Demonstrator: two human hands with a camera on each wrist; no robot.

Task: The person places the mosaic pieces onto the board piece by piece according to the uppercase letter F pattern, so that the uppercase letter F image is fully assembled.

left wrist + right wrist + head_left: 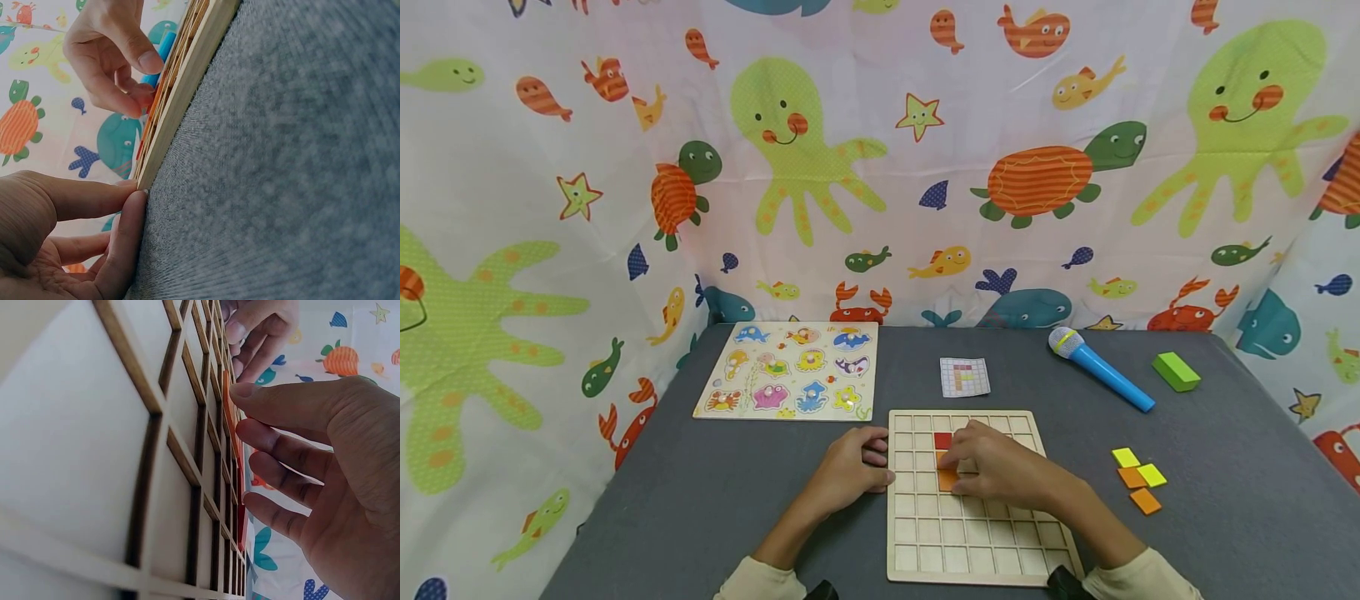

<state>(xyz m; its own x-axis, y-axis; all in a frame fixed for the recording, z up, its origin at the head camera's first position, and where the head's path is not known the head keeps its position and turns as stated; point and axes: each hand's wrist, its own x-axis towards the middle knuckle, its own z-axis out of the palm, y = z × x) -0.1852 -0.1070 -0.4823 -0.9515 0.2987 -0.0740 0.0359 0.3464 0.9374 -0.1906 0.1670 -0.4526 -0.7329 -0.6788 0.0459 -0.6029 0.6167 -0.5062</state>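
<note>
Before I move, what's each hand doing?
Left hand: closed, pinching the wooden board's edge.
Right hand: open, loosely poised at an orange tile on the board.

The right grip (1003, 468) hides part of the wooden grid board (962, 533).

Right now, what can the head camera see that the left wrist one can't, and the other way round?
Only the head view: the puzzle, card, green block and loose tiles.

Only the left wrist view: the board's left side, up close.

Both: left hand, right hand, board, an orange tile on it, mic (just some blue in the wrist view), table and cloth.
</note>
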